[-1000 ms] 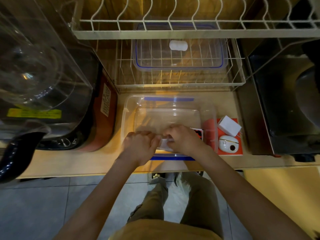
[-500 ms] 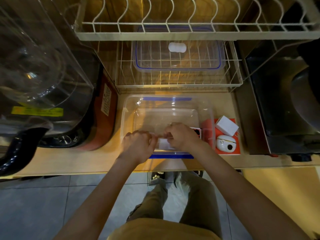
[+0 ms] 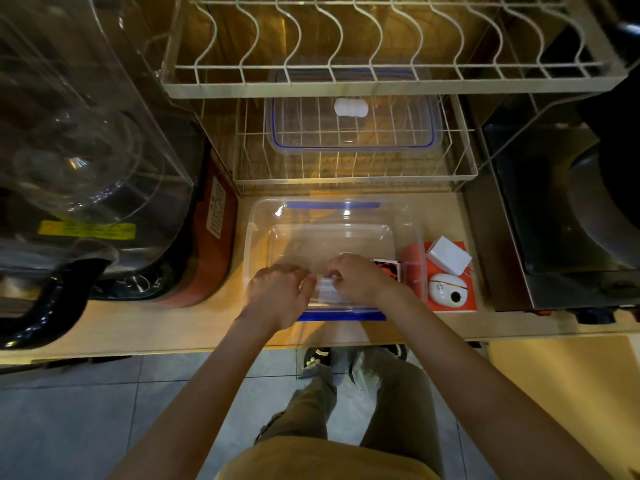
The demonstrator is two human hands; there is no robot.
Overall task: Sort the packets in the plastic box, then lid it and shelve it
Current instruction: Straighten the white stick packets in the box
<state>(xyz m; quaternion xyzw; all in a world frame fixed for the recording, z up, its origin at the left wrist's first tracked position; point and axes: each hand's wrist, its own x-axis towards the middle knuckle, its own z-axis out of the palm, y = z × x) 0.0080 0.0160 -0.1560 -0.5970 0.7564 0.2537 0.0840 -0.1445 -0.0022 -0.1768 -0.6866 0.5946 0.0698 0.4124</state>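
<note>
At far left a clear-domed appliance (image 3: 86, 161) with a yellow label stands on the wooden counter (image 3: 166, 327), a black handle curving off its near side. Just right of it sits the open clear box (image 3: 332, 233) with blue clips on its far and near rims. Both hands reach into its near end. The left hand (image 3: 277, 292) has its fingers curled, fingertips meeting a small white packet (image 3: 325, 289) held low inside the box against the near wall. The right hand (image 3: 360, 278) is curled too, pinching the same packet from the right side; the packet is blurred and mostly hidden between the knuckles. Just right of that hand a red-and-black packet (image 3: 388, 268) lies on the box floor by the right wall. Farther back, the clear lid (image 3: 353, 133) with a blue seal and white knob rests on the lower wire rack (image 3: 346, 174), under a larger upper rack (image 3: 381, 77). Right of the box, touching its wall, a red box (image 3: 450, 306) carries a white cube (image 3: 448, 254) and a white rounded case (image 3: 446, 289). A dark steel appliance (image 3: 561, 216) fills the far right.
</note>
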